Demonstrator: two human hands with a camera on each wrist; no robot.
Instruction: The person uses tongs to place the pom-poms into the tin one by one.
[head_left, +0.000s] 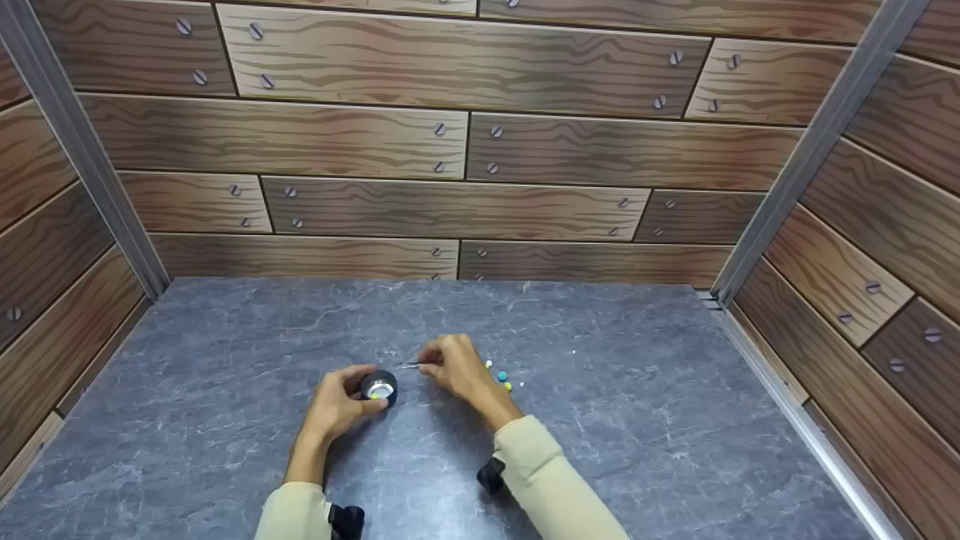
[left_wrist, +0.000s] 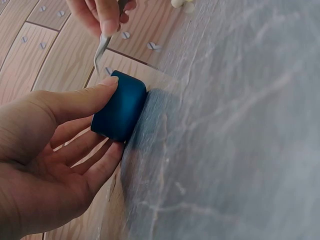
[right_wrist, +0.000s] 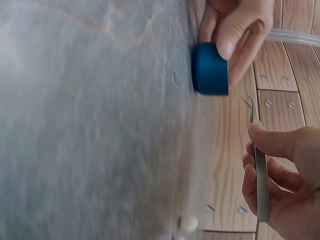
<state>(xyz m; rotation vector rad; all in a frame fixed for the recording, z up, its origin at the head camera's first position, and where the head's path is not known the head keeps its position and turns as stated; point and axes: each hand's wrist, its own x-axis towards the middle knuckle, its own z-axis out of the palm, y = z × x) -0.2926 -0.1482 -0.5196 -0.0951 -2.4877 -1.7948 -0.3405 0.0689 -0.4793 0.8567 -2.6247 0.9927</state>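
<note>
My left hand (head_left: 335, 405) holds a small, round dark-blue cup (left_wrist: 120, 107), thumb on one side and fingers on the other. The cup stands mouth up on the table, its inside silvery, with a bit of yellow-green showing inside in the head view. My right hand (head_left: 459, 367) grips a pair of bent-tip metal tweezers (right_wrist: 261, 180) between thumb and fingers. In the right wrist view the tweezer tips are slightly apart with nothing between them, pointing toward the cup.
Just right of my right hand lie a blue bead (head_left: 502, 376), a yellow bead (head_left: 508, 386) and a white bead (head_left: 489, 364). The grey marbled table (head_left: 637, 420) is bounded by wood-patterned walls (head_left: 375, 142) and metal posts.
</note>
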